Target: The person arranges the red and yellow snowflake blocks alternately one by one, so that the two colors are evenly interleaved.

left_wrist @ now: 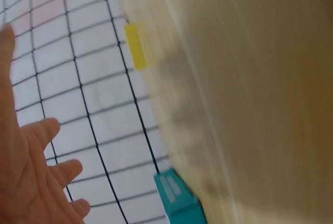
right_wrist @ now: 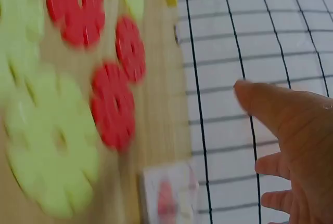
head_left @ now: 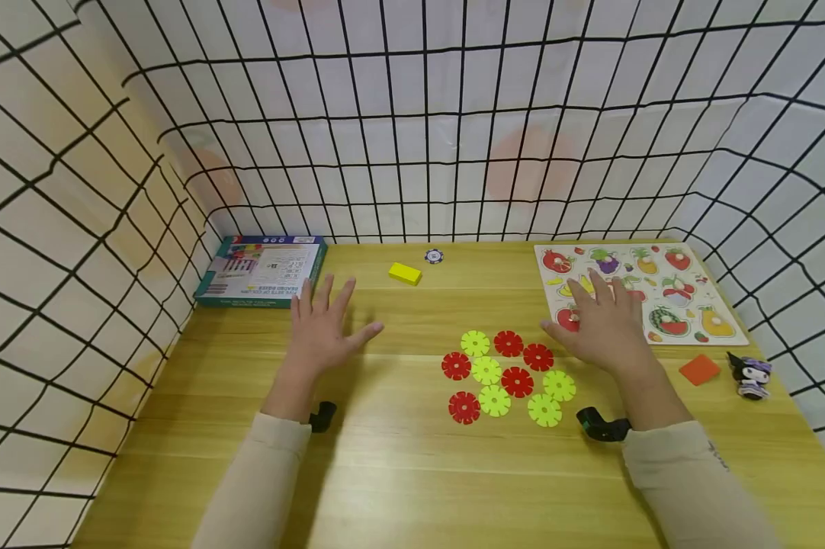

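My left hand (head_left: 322, 329) hovers over the table with its fingers spread, holding nothing, near the teal box (head_left: 261, 271). Fingers apart and nothing held, my right hand (head_left: 605, 324) overlaps the lower left of the white fruit-picture board (head_left: 659, 293) in the head view. Between the hands lie several notched plastic discs, some red (head_left: 517, 382), some yellow-green (head_left: 545, 410), spread flat on the wood. In the right wrist view a yellow-green disc (right_wrist: 54, 141) and a red disc (right_wrist: 113, 105) show large and blurred beside the hand.
A yellow block (head_left: 405, 274) and a small round chip (head_left: 434, 256) lie near the back. On the right are an orange-red square piece (head_left: 699, 370) and a small figurine (head_left: 750, 376). Black wire grid (head_left: 440, 130) encloses the back and sides of the table (head_left: 399, 480).
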`<control>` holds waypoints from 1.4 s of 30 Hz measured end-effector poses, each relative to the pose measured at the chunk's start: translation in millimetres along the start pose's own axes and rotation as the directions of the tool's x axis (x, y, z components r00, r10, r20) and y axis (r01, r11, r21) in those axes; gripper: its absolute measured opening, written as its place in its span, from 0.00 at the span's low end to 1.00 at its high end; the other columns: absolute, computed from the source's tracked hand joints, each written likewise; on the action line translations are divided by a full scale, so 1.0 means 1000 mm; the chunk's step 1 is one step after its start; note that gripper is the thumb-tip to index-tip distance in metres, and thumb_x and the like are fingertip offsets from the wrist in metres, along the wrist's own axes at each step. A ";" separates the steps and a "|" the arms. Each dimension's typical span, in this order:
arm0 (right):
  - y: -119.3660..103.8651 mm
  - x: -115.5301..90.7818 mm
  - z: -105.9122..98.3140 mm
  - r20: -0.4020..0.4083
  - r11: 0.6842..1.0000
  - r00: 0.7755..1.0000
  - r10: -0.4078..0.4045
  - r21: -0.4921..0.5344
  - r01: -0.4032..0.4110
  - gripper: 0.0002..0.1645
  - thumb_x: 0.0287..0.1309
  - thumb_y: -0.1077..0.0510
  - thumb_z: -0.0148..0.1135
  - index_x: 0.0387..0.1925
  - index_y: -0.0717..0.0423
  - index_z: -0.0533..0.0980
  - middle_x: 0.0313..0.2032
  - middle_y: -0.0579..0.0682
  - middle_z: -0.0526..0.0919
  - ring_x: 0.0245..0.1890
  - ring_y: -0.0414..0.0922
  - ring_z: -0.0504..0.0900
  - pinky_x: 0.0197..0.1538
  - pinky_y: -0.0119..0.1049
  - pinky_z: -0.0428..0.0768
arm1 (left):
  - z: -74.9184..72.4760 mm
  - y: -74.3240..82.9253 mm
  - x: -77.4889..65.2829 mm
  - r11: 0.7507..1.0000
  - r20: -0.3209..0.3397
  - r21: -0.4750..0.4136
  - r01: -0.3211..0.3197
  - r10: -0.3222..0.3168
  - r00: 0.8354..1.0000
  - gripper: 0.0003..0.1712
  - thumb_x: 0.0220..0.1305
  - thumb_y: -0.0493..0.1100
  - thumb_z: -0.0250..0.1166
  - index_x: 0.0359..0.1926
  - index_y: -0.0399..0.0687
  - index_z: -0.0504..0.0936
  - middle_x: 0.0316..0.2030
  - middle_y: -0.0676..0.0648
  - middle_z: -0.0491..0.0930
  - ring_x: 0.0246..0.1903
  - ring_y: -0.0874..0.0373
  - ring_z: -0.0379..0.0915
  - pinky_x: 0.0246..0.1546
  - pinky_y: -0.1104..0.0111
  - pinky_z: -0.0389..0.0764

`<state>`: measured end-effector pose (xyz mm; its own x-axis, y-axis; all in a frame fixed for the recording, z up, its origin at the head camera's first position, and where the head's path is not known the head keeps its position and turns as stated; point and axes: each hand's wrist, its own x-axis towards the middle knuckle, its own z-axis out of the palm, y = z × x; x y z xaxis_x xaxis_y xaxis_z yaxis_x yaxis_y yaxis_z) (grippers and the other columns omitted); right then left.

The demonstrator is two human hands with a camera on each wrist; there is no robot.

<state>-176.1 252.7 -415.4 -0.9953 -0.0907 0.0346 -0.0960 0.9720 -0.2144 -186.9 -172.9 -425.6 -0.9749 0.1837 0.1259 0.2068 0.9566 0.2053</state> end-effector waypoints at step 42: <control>-0.092 0.011 0.068 0.109 0.942 0.993 -0.038 0.335 -0.001 0.29 0.46 0.46 0.70 0.46 0.54 0.71 0.43 0.57 0.70 0.47 0.55 0.62 0.47 0.50 0.61 | 0.076 0.106 -0.002 0.879 0.219 -0.476 -0.013 0.132 0.967 0.24 0.48 0.57 0.71 0.47 0.59 0.78 0.39 0.59 0.73 0.40 0.59 0.58 0.46 0.59 0.53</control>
<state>-179.1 147.9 -461.7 -0.9865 -0.1505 -0.0642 -0.0941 0.8431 -0.5294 -169.6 -54.9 -478.2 -0.9333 0.3535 -0.0633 0.2335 0.7313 0.6409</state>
